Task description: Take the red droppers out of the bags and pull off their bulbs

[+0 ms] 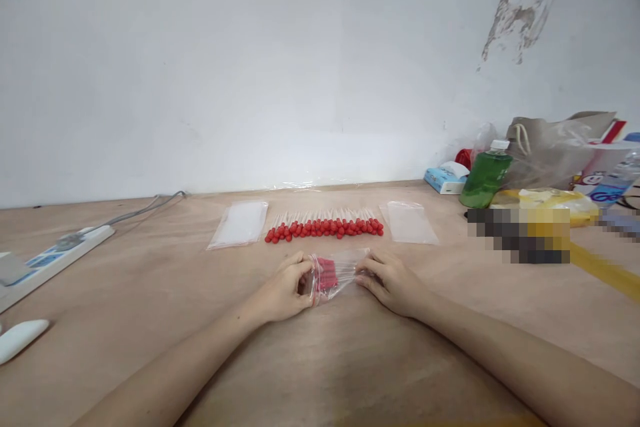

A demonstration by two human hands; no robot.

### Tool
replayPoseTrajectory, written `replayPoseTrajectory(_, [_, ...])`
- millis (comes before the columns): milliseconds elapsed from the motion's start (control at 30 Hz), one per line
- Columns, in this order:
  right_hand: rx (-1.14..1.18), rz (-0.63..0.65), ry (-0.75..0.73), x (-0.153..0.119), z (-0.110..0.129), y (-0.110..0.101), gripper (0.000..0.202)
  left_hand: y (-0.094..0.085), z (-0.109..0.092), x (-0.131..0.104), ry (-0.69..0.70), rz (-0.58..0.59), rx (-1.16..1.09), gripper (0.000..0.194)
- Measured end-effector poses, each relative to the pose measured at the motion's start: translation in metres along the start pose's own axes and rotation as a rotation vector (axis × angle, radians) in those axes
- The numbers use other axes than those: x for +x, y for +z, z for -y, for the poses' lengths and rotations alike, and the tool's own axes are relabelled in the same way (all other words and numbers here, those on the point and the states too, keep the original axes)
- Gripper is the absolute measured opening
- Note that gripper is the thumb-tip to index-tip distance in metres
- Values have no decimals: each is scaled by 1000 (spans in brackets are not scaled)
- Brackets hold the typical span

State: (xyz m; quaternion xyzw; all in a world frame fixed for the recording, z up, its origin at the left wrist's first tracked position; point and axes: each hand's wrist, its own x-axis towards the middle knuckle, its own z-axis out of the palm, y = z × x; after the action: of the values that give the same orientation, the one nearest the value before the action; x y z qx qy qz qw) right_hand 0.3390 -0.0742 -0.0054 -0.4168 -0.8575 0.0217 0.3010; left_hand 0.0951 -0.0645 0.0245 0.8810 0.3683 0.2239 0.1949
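Note:
A clear plastic bag (345, 270) with red pieces (327, 274) inside is stretched between my hands, low over the table. My left hand (287, 285) pinches its left end, where a red line runs along the edge. The right end is gripped by the fingers of my right hand (389, 280). Just beyond, a row of red-tipped white sticks (325, 227) lies side by side, red ends toward me. Flat clear bags lie at both ends of the row, one stack on the left (241, 223) and another on the right (411, 223).
At the left are a white power strip (60, 257) with a grey cable and a white object (21, 340). On the right stand a green bottle (486, 175), a blue tissue pack (446, 180), bags and yellow packaging (555, 203). A white wall (200, 67) rises behind the table.

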Motion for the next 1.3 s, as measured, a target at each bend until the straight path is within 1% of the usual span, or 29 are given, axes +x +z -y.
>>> replayPoseTrajectory(67, [26,1,-24,0,-1,0,16,2,-2,-1,42,-37,40,14])
replayPoseTrajectory(167, [70,5,-47,1,-1,0,14,9,0,-1,102,-89,63,18])
replayPoseTrajectory(267, [88,12,-42,1,-2,-2,13,14,6,-1,136,-106,73,19])
replayPoseTrajectory(367, [105,11,-38,0,-2,-2,14,14,9,0,134,-100,99,16])
replayPoseTrajectory(467, [121,0,-44,-1,-3,0,15,12,8,0,95,-135,78,17])
replayPoseTrajectory(567, [130,-6,-33,-1,-4,1,16,9,7,1,56,-168,3,19])
replayPoseTrajectory(633, [135,3,-16,-2,-4,1,17,7,7,1,32,-163,-62,20])
replayPoseTrajectory(700, [141,13,-2,-2,-4,1,18,4,9,1,-1,-138,-167,22])
replayPoseTrajectory(800, [143,28,7,-2,-4,0,21,-3,15,3,-72,-64,-404,21])
replayPoseTrajectory(867, [139,33,6,-2,-4,0,22,-15,22,5,-150,-71,-522,21])
replayPoseTrajectory(933, [140,27,0,-2,-5,0,22,-36,33,4,-245,-97,-568,23])
replayPoseTrajectory(1033, [148,13,-4,-2,-5,1,22,-79,54,-5,-373,-40,-607,28])
replayPoseTrajectory(1067, [149,10,-4,-2,-5,1,22,-94,61,-9,-413,-60,-619,29])
replayPoseTrajectory(1133, [153,8,-1,-2,-5,1,21,-122,75,-19,-461,-224,-660,31])
replayPoseTrajectory(1200, [161,15,6,-2,-5,1,22,-140,86,-26,-460,-419,-692,34])
replayPoseTrajectory(1233, [165,20,10,-2,-5,1,22,-145,90,-27,-445,-519,-691,34])
replayPoseTrajectory(1300, [171,32,18,-2,-5,1,22,-145,96,-25,-410,-709,-626,34])
